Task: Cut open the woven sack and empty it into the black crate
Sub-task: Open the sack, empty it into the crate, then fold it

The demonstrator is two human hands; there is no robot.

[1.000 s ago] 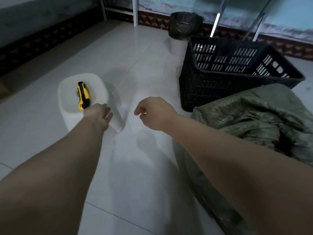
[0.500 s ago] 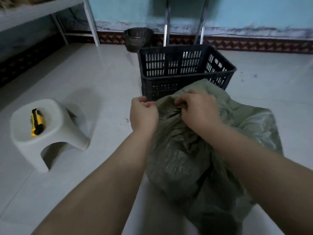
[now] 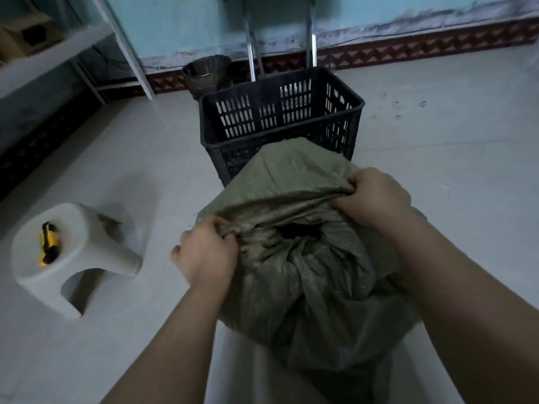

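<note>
Head view: left hand (image 3: pixel 208 253) and right hand (image 3: pixel 376 196) both clench bunched fabric at the top of the olive-green woven sack (image 3: pixel 294 258), standing on pale tile floor (image 3: pixel 145 170) against the black slotted plastic crate (image 3: pixel 280 118). Yellow-black utility knife (image 3: pixel 48 242) lies on white plastic stool (image 3: pixel 87 246), left.

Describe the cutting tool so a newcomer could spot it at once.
Start at the black crate, then look left and nearer to the white stool on the floor. The utility knife lies on its seat, its yellow-and-black body standing out against the pale plastic.
</note>
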